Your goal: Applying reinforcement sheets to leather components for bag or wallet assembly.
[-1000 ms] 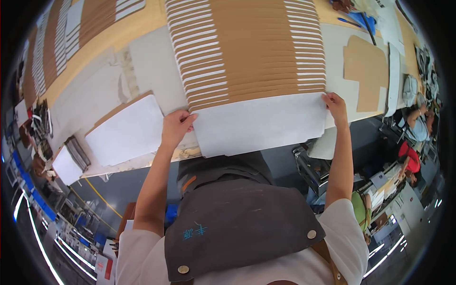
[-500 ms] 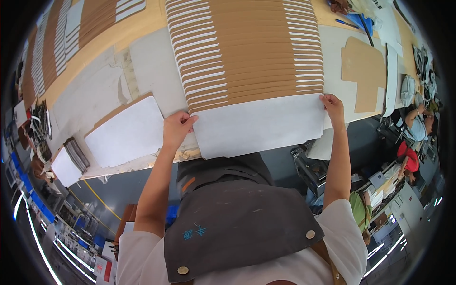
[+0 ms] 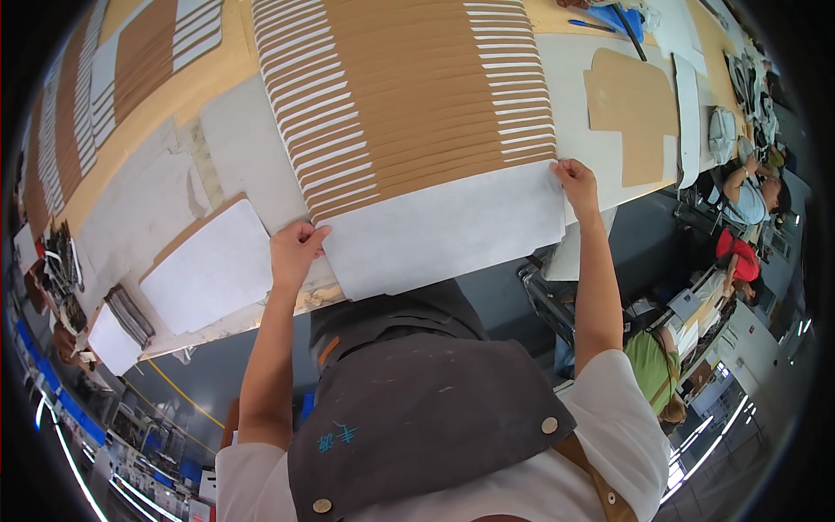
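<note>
A wide white sheet (image 3: 444, 235) lies at the near end of a long row of overlapping brown panels with white ends (image 3: 413, 96). Its near edge hangs out past the table edge above my lap. My left hand (image 3: 294, 254) pinches the sheet's left far corner between thumb and fingers. At the right far corner, my right hand (image 3: 576, 186) pinches it the same way. The sheet's far edge meets the nearest brown panel; whether it lies over or under that panel is hard to make out.
Left of me lie a white panel with a brown edge (image 3: 209, 270) and a small stack of pieces (image 3: 122, 331). More brown-and-white rows (image 3: 156, 65) stand far left. To the right are a brown T-shaped piece (image 3: 639, 113), a white strip (image 3: 687, 122) and a blue pen (image 3: 591, 25). Other people sit beyond.
The whole scene has shifted left and turned slightly in view as my head moved. Both hands keep their pinch on the white sheet's corners, and the sheet stays against the row.
</note>
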Tool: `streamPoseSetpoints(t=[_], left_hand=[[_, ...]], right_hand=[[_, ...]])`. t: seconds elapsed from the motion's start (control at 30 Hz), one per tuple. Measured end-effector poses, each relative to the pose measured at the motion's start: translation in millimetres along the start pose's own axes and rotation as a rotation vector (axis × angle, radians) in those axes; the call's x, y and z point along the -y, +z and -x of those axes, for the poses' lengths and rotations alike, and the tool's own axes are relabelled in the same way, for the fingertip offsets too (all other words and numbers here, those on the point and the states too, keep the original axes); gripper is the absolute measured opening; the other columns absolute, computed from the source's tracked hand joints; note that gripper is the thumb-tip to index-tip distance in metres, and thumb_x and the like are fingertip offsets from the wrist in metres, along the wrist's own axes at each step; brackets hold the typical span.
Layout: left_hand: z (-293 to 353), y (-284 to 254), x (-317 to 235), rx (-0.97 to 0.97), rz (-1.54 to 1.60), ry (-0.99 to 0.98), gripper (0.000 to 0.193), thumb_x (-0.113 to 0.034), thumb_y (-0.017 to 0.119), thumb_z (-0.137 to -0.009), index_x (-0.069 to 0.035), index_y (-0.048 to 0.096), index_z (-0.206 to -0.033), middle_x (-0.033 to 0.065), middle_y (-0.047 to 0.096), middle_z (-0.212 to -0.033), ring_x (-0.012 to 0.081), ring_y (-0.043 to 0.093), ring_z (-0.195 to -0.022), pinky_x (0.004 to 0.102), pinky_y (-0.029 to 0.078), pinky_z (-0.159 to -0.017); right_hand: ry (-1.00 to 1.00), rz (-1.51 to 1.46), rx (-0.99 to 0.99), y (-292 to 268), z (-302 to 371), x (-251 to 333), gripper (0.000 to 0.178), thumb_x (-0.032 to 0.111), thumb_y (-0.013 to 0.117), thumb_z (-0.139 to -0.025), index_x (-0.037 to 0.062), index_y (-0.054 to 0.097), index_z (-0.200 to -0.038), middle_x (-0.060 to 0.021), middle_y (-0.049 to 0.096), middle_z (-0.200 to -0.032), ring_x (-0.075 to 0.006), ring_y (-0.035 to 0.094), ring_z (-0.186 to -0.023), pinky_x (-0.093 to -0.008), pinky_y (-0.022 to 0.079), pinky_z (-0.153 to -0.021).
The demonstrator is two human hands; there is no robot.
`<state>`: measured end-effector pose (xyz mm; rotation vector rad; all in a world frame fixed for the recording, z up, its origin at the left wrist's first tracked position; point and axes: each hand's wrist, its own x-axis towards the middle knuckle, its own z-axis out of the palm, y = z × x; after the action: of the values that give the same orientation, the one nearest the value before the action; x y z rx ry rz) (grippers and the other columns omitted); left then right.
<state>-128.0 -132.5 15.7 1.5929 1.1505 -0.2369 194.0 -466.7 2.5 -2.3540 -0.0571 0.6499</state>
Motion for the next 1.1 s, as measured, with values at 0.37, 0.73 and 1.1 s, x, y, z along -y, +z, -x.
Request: streamPoseSetpoints(t=[0.37, 0.73, 1.1], left_hand=[[-1, 3, 8, -0.012, -0.026, 0.03, 0.023, -0.016, 0.069, -0.073, 0.003, 0.057, -0.067, 0.0068, 0.057, -0.055, 0.0095, 0.056, -0.048, 0.0212, 0.045, -0.045], [-1, 1, 7, 0.034, -0.056, 0.101, 0.021, -0.013, 0.068, -0.074, 0.003, 0.057, -0.068, 0.0034, 0.056, -0.057, 0.0067, 0.053, -0.05, 0.0206, 0.045, -0.047], [-6, -1, 20, 0.029, -0.135, 0.234, 0.021, -0.014, 0.069, -0.071, -0.001, 0.056, -0.063, 0.0081, 0.055, -0.052, 0.0192, 0.057, -0.047, 0.0279, 0.044, -0.048]], right_hand=[[-0.512, 0.489, -0.352, 41, 36, 35, 0.027, 0.006, 0.057, -0.076, 0.0022, 0.052, -0.102, -0.0151, 0.052, -0.098, -0.0288, 0.049, -0.089, -0.0356, 0.041, -0.079], [-0.747, 0.71, -0.115, 127, 81, 59, 0.049, 0.019, 0.048, -0.082, 0.0085, 0.037, -0.129, -0.0115, 0.025, -0.139, -0.0341, 0.019, -0.128, -0.0453, 0.017, -0.102], [-0.823, 0.831, 0.042, 144, 100, 67, 0.049, 0.031, 0.043, -0.086, 0.0111, 0.035, -0.131, -0.0102, 0.022, -0.141, -0.0309, 0.015, -0.131, -0.0458, 0.012, -0.104]])
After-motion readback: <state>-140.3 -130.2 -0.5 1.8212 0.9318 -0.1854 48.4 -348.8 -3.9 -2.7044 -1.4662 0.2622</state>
